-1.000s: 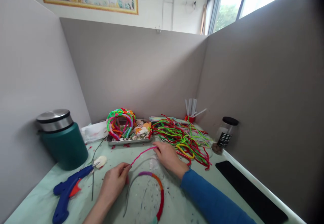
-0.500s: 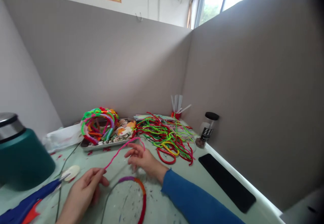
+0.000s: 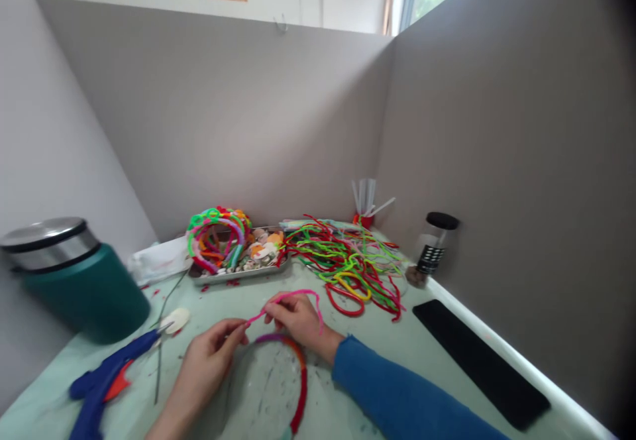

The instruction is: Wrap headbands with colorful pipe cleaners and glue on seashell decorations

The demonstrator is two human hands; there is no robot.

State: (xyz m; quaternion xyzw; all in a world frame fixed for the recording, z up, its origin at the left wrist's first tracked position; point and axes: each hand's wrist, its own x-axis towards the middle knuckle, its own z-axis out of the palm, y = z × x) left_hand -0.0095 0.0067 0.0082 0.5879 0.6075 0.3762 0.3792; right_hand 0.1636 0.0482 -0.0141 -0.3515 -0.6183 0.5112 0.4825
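1. Left hand [image 3: 209, 360], lower centre of the frame: fingertips pinched on one end of a pink pipe cleaner [image 3: 285, 297].
2. Right hand [image 3: 298, 317], just right of it: fingers closed on the same pipe cleaner, which arches over the knuckles.
3. Below both hands lies a headband [image 3: 298, 377], partly wrapped in purple, orange and red.
4. Further out: glue gun [image 3: 106, 384] lower left, green jar [image 3: 74, 281] at left, metal tray [image 3: 238, 271] and loose pipe cleaners [image 3: 352, 268] beyond. Nothing blocks the hands.

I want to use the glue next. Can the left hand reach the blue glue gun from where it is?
Probably yes. The left hand pinches the pink pipe cleaner, but the glue gun lies just beside it, with only bare table between.
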